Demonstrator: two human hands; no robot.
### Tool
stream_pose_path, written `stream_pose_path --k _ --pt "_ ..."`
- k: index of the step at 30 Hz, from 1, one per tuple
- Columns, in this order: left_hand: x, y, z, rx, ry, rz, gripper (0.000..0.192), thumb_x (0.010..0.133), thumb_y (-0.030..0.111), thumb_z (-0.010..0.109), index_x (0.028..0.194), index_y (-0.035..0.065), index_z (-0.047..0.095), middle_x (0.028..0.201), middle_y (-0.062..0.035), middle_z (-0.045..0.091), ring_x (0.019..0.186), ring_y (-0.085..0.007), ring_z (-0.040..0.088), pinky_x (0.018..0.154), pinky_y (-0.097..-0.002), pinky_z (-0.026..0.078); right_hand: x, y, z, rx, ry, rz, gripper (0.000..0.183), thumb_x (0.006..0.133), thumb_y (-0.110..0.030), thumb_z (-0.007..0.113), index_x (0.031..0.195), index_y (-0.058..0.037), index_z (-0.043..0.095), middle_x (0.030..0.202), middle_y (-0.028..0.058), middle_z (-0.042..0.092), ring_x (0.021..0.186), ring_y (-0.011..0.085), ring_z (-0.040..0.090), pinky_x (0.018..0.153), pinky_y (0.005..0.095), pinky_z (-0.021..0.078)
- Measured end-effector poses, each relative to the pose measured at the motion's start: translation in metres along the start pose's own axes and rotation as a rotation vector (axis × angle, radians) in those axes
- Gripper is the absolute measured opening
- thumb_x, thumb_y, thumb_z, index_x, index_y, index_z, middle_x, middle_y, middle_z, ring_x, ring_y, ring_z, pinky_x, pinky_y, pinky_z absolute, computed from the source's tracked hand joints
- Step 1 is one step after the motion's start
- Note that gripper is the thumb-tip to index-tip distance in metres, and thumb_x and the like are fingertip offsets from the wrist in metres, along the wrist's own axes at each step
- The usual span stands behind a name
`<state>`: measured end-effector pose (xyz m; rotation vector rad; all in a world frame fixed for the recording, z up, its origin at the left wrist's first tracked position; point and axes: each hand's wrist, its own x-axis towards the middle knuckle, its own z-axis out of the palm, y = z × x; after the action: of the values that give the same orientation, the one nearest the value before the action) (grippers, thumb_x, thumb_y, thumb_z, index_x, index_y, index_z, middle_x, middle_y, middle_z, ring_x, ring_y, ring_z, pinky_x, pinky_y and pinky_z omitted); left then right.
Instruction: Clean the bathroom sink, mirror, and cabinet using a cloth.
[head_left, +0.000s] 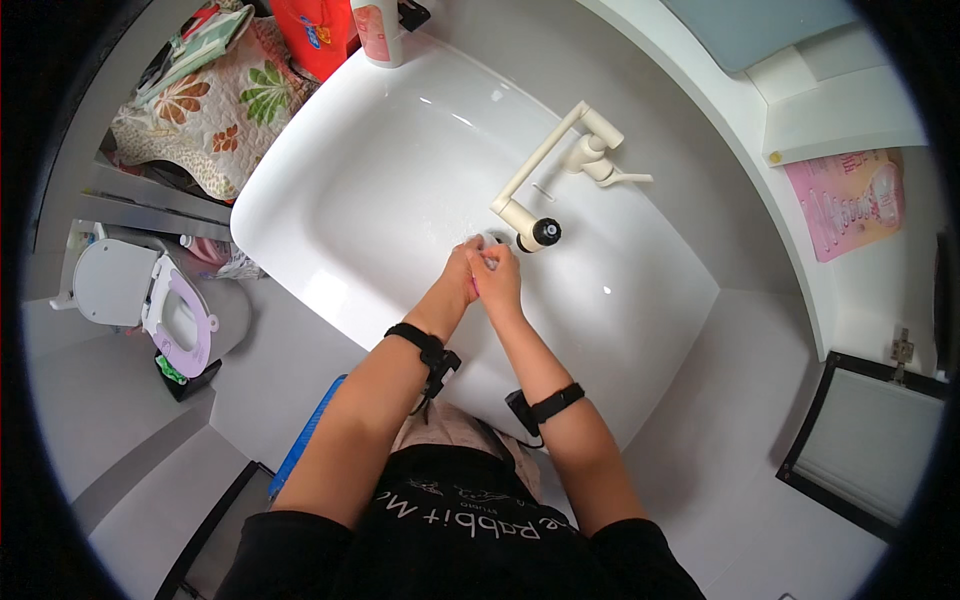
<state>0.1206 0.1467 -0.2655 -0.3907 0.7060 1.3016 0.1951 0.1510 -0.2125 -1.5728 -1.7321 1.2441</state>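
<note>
Both hands meet over the white ceramic sink (360, 187), close to the outlet of a cream swivel-arm faucet (540, 165) with a black tip. My left hand (461, 270) and my right hand (499, 277) close around a small object, mostly hidden, of which whitish parts and a bit of pink show between the fingers. What it is cannot be told. Water seems to splash just beyond the fingertips. Part of the dark drain shows beside them. Each forearm wears a black strap with a small black device.
A white bottle (377, 34) stands on the sink's far left corner, near a red bag (315, 34) and a floral quilted cloth (217, 112). A toilet (180, 315) is at left. An open cabinet (840, 300) holding a pink package (851, 199) is at right.
</note>
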Motion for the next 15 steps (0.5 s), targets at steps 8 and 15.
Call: stream_pose_path --k 8,15 --pt "-0.003 -0.034 0.033 0.382 0.050 0.003 0.028 0.087 0.024 0.035 0.100 0.0020 0.047 0.088 -0.0128 0.056 0.073 -0.0221 0.056 0.058 -0.0374 0.049 0.053 0.049 -0.031 -0.030 0.176 0.257 0.046 0.069 -0.037 0.063 0.084 0.0059 0.055 0.087 0.0235 0.057 0.081 0.0363 0.057 0.074 0.0418 0.0437" --pt "-0.012 -0.011 0.024 0.360 0.091 -0.006 0.035 0.092 0.031 0.031 0.106 0.0019 0.046 0.094 -0.0142 0.055 0.081 -0.0249 0.057 0.070 -0.0389 0.050 0.032 0.005 -0.013 -0.258 0.055 0.281 0.031 0.076 -0.029 0.056 0.081 0.0015 0.057 0.087 0.0259 0.053 0.083 0.0415 0.052 0.072 0.0458 0.0414"
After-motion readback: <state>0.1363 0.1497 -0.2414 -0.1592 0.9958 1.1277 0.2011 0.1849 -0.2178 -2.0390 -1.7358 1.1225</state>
